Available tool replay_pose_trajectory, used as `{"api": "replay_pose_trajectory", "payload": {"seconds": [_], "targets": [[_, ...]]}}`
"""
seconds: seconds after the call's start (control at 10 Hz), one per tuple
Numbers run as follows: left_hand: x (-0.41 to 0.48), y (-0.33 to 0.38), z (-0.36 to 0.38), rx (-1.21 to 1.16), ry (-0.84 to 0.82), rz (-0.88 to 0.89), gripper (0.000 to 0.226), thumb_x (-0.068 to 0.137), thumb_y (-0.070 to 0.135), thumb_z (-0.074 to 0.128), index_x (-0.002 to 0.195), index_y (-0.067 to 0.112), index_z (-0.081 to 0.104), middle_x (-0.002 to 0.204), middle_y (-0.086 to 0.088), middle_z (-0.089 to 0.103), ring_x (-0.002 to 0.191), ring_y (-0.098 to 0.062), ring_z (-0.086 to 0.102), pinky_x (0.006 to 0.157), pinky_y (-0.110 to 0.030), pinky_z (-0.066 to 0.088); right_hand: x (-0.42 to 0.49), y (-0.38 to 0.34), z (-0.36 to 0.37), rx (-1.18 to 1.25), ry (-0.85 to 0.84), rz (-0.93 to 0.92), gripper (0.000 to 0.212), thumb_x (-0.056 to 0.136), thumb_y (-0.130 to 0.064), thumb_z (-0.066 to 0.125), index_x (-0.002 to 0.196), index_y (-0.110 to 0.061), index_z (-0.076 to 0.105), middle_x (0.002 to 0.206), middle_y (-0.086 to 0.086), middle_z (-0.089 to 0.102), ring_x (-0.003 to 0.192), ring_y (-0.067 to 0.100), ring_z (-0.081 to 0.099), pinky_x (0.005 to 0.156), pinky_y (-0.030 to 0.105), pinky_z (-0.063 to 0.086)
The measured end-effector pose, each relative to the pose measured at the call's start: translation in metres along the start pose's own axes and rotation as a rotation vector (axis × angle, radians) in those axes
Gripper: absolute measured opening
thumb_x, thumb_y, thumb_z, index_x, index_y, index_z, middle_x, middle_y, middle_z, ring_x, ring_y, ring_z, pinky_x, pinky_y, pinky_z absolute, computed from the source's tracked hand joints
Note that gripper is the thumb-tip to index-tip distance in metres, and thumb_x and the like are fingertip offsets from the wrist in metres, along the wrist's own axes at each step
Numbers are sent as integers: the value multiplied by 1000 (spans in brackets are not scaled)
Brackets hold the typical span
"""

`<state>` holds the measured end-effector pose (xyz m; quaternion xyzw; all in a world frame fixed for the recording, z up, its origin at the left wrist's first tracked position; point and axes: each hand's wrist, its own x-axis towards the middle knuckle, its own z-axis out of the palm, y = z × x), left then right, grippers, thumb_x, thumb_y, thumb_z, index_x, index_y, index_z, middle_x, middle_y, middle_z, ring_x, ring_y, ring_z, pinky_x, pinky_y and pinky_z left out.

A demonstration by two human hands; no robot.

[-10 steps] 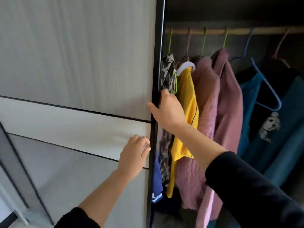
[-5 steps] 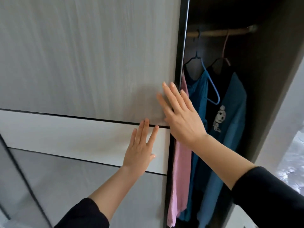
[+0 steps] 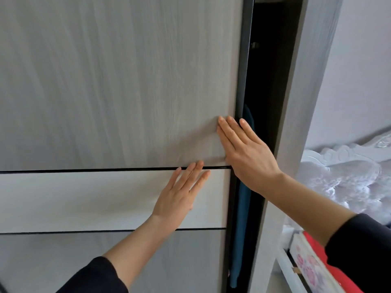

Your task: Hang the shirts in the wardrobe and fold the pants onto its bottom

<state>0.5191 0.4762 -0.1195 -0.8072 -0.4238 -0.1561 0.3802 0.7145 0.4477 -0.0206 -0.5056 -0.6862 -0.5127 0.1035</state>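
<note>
Panels of pale grey wood grain fill the left and middle of the view: this is the sliding door (image 3: 105, 81) of the wardrobe (image 3: 300, 102), with a lighter band (image 3: 84, 199) across it between two thin black grooves. The left hand (image 3: 177, 199) lies flat on this lighter band, the fingers straight and close together, the tips reaching the upper groove; it holds nothing and only presses on the surface. The forearm is bare and ends in a black sleeve (image 3: 93, 278) at the bottom edge. A little higher and to the right, the right hand (image 3: 247, 153) also lies flat with straight fingers on the upper panel, just beside the dark edge strip (image 3: 243, 60) of the door, and its outer fingers lie over this strip. It grips nothing. Right of the strip there is a narrow dark gap (image 3: 273, 81) into the wardrobe, and in it hangs a teal garment (image 3: 242, 218), seen only as a thin vertical strip. Further right stands the grey side wall of the wardrobe, then white bedding (image 3: 342, 176), and below it a box (image 3: 306, 263) with flower print and red colour.
</note>
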Motion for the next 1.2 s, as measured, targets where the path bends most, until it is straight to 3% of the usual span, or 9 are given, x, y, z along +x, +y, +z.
{"api": "replay_pose_trajectory", "payload": {"seconds": [0.2, 0.3, 0.4, 0.5, 0.7, 1.0, 1.1, 1.2], "targets": [[22, 29, -3, -33, 42, 39, 122, 37, 43, 92, 142, 18, 35, 150, -5, 29, 135, -23, 41, 107, -41, 40, -15, 27, 5, -129, 20, 3, 57, 83, -12, 64, 135, 6, 48, 143, 20, 46, 130, 32, 48, 116, 43, 24], [32, 42, -4, -18, 58, 50, 116, 41, 42, 90, 141, 20, 35, 148, -3, 38, 134, -20, 42, 106, -37, 41, -21, 37, 7, -152, 47, -17, 44, 88, -5, 46, 129, 7, 54, 136, 23, 52, 125, 34, 53, 114, 44, 29], [39, 51, -5, -26, 96, 59, 109, 47, 42, 87, 140, 20, 35, 145, -2, 43, 132, -18, 44, 103, -35, 44, -25, 44, 6, -144, 39, -55, 52, 88, 2, 22, 129, 8, 53, 135, 25, 52, 125, 36, 52, 114, 45, 29], [45, 60, -3, -21, 130, 57, 104, 54, 43, 85, 140, 20, 33, 145, -2, 43, 132, -18, 44, 103, -34, 44, -30, 48, 6, -135, 48, -53, 54, 89, 5, 17, 126, 9, 56, 132, 26, 54, 122, 36, 54, 113, 45, 31], [54, 74, 2, 6, 141, 53, 99, 56, 43, 83, 142, 21, 38, 148, -3, 41, 134, -19, 42, 108, -35, 39, -36, 59, 15, -137, 101, -50, 44, 86, 2, 40, 126, 8, 56, 131, 26, 55, 119, 36, 56, 112, 43, 34], [55, 78, 0, -13, 152, 63, 91, 62, 47, 78, 142, 27, 40, 149, 2, 39, 135, -16, 40, 108, -31, 39, -32, 49, 6, -92, 72, 51, 41, 88, -1, 40, 124, 8, 57, 126, 23, 59, 116, 35, 58, 113, 42, 33], [49, 71, -10, 5, 114, 81, 90, 69, 38, 75, 146, 26, 32, 153, -2, 29, 140, -19, 31, 112, -33, 32, -31, 46, -6, 56, 23, 89, 38, 86, -3, 55, 123, 7, 58, 123, 21, 61, 116, 35, 58, 112, 41, 34], [44, 52, -13, -109, 146, 21, 103, 61, 30, 83, 148, 19, 29, 154, -12, 25, 141, -28, 28, 112, -40, 29, -36, 49, -19, 376, 124, 217, 43, 83, -8, 68, 123, 3, 59, 125, 17, 60, 122, 32, 54, 110, 41, 34]]}}
